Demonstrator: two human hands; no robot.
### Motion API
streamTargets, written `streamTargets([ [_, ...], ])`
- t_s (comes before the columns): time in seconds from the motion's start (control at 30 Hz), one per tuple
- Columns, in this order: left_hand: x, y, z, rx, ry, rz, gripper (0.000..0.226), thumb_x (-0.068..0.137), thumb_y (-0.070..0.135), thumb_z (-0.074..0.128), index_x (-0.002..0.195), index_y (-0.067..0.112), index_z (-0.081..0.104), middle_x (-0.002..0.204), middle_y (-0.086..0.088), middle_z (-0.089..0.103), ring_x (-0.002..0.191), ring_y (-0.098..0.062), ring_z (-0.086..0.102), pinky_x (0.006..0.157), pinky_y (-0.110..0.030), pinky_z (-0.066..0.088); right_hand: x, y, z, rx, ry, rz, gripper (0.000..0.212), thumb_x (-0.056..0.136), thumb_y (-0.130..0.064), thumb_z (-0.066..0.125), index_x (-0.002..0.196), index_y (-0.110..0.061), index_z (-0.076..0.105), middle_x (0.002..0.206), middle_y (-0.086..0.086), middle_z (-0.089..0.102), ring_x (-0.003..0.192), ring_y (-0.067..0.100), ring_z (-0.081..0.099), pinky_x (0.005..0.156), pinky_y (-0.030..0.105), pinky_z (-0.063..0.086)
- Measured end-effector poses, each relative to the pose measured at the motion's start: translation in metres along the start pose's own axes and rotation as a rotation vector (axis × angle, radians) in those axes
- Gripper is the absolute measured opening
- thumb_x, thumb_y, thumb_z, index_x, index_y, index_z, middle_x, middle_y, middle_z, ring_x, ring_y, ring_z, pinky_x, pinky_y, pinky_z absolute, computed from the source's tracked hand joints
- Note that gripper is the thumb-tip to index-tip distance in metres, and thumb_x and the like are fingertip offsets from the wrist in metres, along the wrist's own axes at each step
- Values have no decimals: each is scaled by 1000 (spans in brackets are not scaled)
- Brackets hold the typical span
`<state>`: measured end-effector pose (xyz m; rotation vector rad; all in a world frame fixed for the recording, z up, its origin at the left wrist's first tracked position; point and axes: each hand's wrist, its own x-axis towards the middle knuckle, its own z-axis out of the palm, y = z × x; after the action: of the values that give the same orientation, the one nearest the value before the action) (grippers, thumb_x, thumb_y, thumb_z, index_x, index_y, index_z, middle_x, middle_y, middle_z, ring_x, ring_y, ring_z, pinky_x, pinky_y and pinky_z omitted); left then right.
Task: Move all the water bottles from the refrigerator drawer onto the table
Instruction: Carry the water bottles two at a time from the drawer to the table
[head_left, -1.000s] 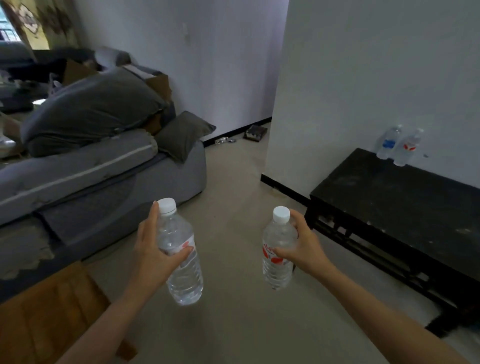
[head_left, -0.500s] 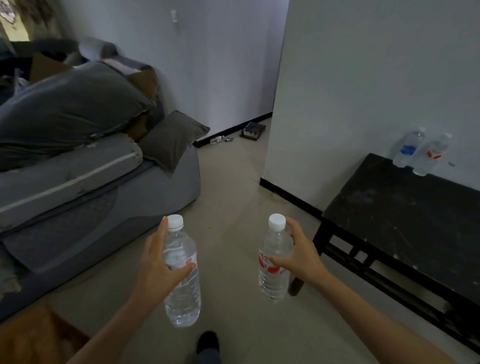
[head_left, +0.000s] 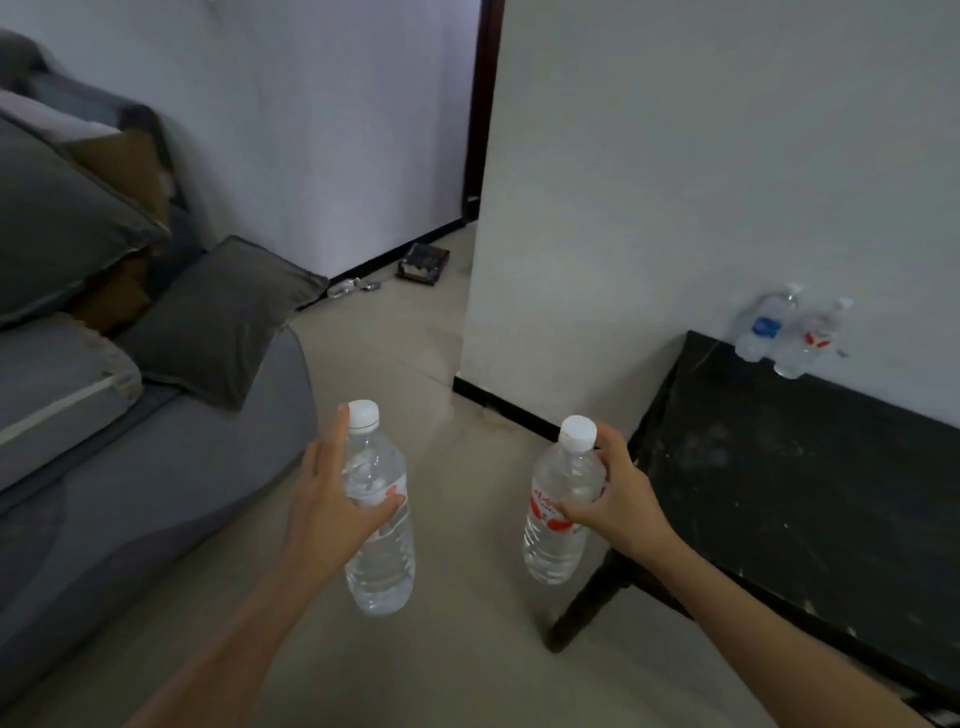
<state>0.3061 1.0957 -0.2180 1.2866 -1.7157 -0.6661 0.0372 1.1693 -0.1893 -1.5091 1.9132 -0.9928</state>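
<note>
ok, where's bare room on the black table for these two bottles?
Black table is bare from its near left corner across the front and middle. Crowded only at the far edge against the wall, where the blue-label bottle and red-label bottle stand side by side.

Views: one.
Head view: worn on the person's head, angled forward and down.
Facing: white wall (head_left: 675, 182) ahead, grey sofa (head_left: 156, 493) left, black table (head_left: 779, 493) right.
Nearness: left hand (head_left: 332, 499) and right hand (head_left: 618, 499) close below; wall farther.
</note>
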Motion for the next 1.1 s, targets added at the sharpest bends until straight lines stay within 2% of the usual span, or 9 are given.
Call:
streamTargets([
  [0.13, 47, -15, 23, -10, -35, -26, 105, 61, 9, 83, 136, 36, 14, 127, -10, 42, 101, -8, 37, 85, -28, 33, 43, 11, 4, -11, 35, 49, 87, 65, -22, 79, 135, -24, 28, 118, -6, 49, 109, 18, 54, 92, 41, 49],
  [0.2, 73, -22, 38, -11, -59, -37, 105, 61, 10, 83, 138, 35, 16, 129, -10, 41, 103, -12, 40, 85, -30, 35, 68, 20, 5, -16, 38, 64, 86, 65, -21, 79, 135, -23, 29, 119, -7, 48, 109, 17, 53, 93, 39, 49],
  [0.3, 115, -33, 62, -4, -92, -4, 105, 60, 10, 84, 142, 25, 21, 128, -9, 42, 109, -22, 46, 85, -35, 39, 114, 32, 5, -15, 25, 66, 83, 64, -18, 80, 131, -27, 31, 115, -10, 47, 108, 15, 52, 90, 34, 49],
  [0.47, 200, -40, 101, 12, -34, 32, 105, 56, 6, 85, 140, 22, 23, 123, -11, 45, 107, -23, 47, 87, -41, 42, 211, 49, 0, 39, 13, 48, 79, 63, -20, 79, 120, -41, 29, 106, -18, 49, 105, 16, 54, 90, 42, 50],
  [0.57, 253, -36, 118, -9, -4, 21, 104, 56, 3, 84, 141, 17, 26, 116, -3, 42, 104, -22, 46, 87, -43, 44, 274, 49, -6, 49, 6, 24, 74, 63, -23, 79, 109, -52, 28, 104, -21, 48, 105, 16, 53, 91, 44, 49],
  [0.73, 328, -39, 145, 22, 57, 21, 102, 56, 3, 85, 140, 13, 28, 126, -13, 45, 108, -15, 40, 87, -37, 41, 359, 49, -18, 56, 34, -20, 73, 62, -17, 80, 106, -50, 31, 104, -23, 49, 104, 15, 54, 91, 42, 48],
  [0.9, 387, -59, 176, 27, 0, -17, 104, 56, 11, 86, 140, 26, 26, 124, -7, 44, 105, -19, 47, 86, -41, 45, 412, 64, -27, 61, 47, 24, 79, 63, -19, 80, 120, -41, 30, 115, -7, 55, 107, 18, 55, 92, 44, 47],
  [1.03, 431, -71, 208, -38, -75, -39, 107, 58, 12, 85, 139, 37, 20, 123, 2, 37, 106, -17, 45, 88, -39, 43, 447, 79, -27, 22, 57, 56, 76, 62, -18, 80, 111, -50, 31, 111, -13, 52, 106, 17, 53, 91, 43, 49],
  [1.1, 459, -76, 225, -54, -127, -33, 109, 58, 11, 85, 138, 39, 16, 123, 1, 36, 109, -21, 46, 91, -40, 43, 469, 84, -29, 11, 70, 89, 76, 63, -18, 80, 110, -50, 30, 113, -9, 52, 108, 18, 52, 91, 42, 48],
])
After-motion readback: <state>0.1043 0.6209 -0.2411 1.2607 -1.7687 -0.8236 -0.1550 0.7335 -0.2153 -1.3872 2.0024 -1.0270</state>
